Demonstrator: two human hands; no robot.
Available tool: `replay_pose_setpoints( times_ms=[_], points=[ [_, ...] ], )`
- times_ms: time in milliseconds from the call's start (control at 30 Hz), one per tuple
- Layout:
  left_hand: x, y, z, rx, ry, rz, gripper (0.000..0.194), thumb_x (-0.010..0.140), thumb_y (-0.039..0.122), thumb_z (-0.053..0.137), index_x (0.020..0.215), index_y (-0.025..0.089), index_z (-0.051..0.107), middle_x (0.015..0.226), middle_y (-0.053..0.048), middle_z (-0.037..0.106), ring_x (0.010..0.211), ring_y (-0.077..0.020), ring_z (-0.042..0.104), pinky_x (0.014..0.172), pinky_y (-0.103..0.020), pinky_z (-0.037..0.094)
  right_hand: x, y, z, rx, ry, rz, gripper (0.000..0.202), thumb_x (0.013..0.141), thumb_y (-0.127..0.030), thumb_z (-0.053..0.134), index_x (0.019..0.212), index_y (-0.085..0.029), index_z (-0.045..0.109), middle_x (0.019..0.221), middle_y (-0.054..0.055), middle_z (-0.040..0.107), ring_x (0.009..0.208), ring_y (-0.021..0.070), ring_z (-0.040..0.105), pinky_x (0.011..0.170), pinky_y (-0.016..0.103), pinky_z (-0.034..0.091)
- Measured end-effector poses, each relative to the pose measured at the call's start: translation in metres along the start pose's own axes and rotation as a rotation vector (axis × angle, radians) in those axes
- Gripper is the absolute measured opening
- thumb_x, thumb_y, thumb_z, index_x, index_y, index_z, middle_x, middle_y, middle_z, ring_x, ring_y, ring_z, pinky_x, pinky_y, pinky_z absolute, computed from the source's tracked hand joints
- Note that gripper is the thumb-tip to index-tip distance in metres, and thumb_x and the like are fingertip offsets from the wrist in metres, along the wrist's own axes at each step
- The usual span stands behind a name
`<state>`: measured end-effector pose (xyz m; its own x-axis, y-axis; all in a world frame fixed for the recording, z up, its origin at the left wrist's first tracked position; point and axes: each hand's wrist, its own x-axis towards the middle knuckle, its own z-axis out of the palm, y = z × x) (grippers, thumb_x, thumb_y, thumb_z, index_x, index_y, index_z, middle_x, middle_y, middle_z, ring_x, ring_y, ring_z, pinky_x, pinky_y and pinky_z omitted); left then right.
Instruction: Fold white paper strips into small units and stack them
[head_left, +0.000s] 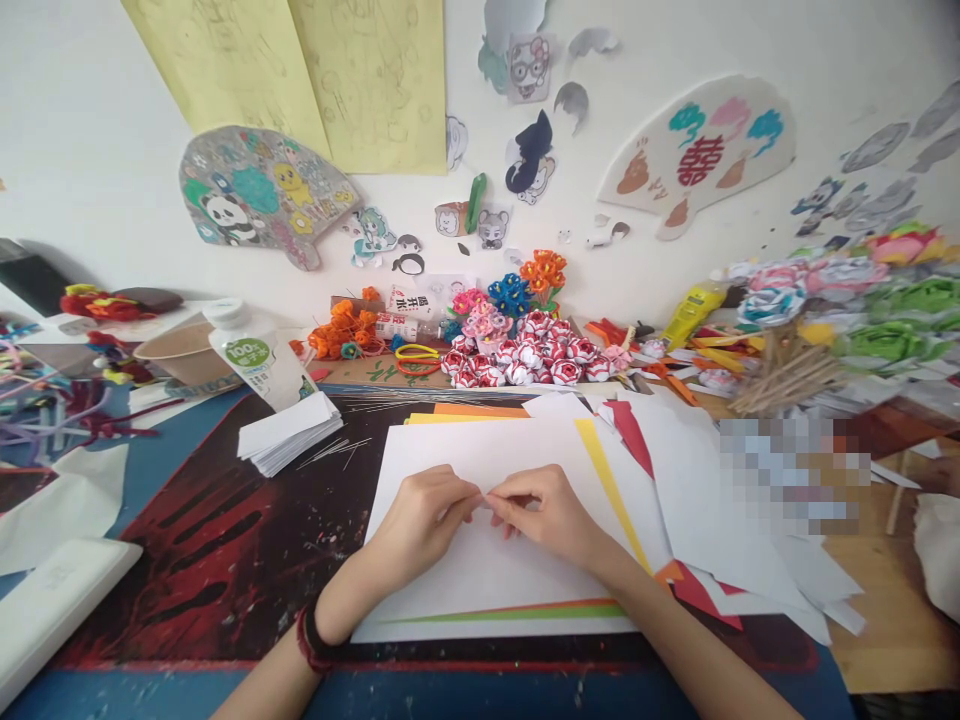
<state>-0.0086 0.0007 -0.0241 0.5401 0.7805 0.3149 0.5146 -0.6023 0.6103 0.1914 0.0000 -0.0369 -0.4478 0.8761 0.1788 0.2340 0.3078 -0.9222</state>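
My left hand point(435, 515) and my right hand point(544, 512) meet fingertip to fingertip above a sheet of white paper point(420, 450). Both are closed in a pinch. Whatever lies between the fingertips is too small and pale to make out. Under the white sheet, edges of yellow paper point(611, 480) and green paper point(570, 612) stick out. To the left of the sheets is a stack of narrow white paper slips point(289, 430), with a few thin wires point(341, 450) beside it.
Behind the paper stands a cluster of red-and-white paper flowers point(536, 350). A white bottle point(259, 355) is at the back left, near a bowl point(184, 352). Loose white sheets point(697, 500) overlap on the right. A white flat case point(64, 610) lies at the left edge.
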Motion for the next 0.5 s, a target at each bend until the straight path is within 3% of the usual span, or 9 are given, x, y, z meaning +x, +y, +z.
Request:
replay_pose_setpoints(
  times_ms=[167,500],
  points=[
    [0.001,0.002,-0.007,-0.014,-0.005,-0.087,0.021,0.091,0.026,0.053,0.082,0.019,0.071,0.073,-0.002,0.068,0.068,-0.0136,0.058,0.066,-0.024,0.042,0.002,0.001,-0.004,0.009,0.049,-0.002,0.021,0.086,-0.022,0.058,0.074,-0.013,0.073,0.066,0.004,0.069,0.052,0.0112,0.06,0.054,0.021,0.049],
    [0.003,-0.006,-0.009,-0.058,-0.016,-0.174,0.022,0.089,0.027,0.055,0.075,0.019,0.07,0.07,0.001,0.071,0.061,-0.0106,0.061,0.062,-0.019,0.042,0.007,0.012,-0.006,0.046,0.151,0.061,0.017,0.083,-0.024,0.062,0.079,-0.014,0.075,0.062,0.005,0.07,0.051,0.0148,0.065,0.054,0.025,0.054]
  ],
)
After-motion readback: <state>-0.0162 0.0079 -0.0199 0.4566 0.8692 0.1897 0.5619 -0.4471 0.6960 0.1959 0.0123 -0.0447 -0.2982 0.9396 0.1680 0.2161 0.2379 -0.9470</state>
